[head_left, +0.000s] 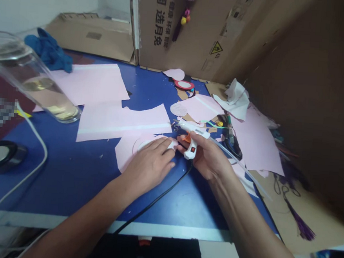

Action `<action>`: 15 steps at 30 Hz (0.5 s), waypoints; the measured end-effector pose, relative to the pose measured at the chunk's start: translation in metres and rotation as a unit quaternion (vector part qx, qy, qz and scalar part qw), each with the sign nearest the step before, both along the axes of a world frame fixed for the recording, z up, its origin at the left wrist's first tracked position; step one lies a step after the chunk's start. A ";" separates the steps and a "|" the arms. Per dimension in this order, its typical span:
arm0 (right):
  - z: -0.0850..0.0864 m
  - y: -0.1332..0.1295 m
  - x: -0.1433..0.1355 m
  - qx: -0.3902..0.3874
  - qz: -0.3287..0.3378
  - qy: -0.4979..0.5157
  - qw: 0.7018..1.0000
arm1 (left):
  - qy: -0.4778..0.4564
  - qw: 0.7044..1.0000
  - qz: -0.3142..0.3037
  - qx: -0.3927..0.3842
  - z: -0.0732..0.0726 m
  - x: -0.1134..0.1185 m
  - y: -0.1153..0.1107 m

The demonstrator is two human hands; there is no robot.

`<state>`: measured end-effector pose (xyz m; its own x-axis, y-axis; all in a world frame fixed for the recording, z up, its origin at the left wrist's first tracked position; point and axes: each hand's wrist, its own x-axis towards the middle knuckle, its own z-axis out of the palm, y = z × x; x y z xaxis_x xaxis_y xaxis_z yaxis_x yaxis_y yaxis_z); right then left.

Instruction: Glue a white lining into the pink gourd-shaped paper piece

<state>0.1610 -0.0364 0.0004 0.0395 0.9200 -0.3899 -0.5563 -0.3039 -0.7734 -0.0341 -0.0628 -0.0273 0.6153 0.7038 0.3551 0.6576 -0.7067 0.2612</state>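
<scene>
My right hand [209, 157] is wrapped round a white hot glue gun [193, 129] with an orange trigger and a small red switch. A long clear glue stick [240, 163] runs out of its back, and its nozzle points left. A black cord [158, 198] trails from the handle towards the table's front edge. My left hand [150, 163] lies flat with fingers stretched out over a cut piece of pink paper [123, 153]. Under its fingertips shows part of a pale rounded piece [172, 144], mostly covered, close to the glue gun.
Pink sheets [122, 121] lie across the blue table [96, 194]. A tall glass of liquid [56, 101] and black tape roll [0, 156] stand left. Cardboard walls [189, 47] rise behind and right. Scraps, crumpled white paper [236, 96] and a purple tassel [299, 222] lie right.
</scene>
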 end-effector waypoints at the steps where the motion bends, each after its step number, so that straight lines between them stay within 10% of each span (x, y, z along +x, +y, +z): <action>1: 0.000 0.000 0.000 0.001 0.000 -0.001 1.000 | -0.001 1.000 0.000 -0.001 0.000 0.000 0.000; 15: 0.005 -0.013 0.004 -0.026 -0.001 -0.032 0.999 | 0.008 1.000 0.002 0.003 -0.001 -0.001 -0.001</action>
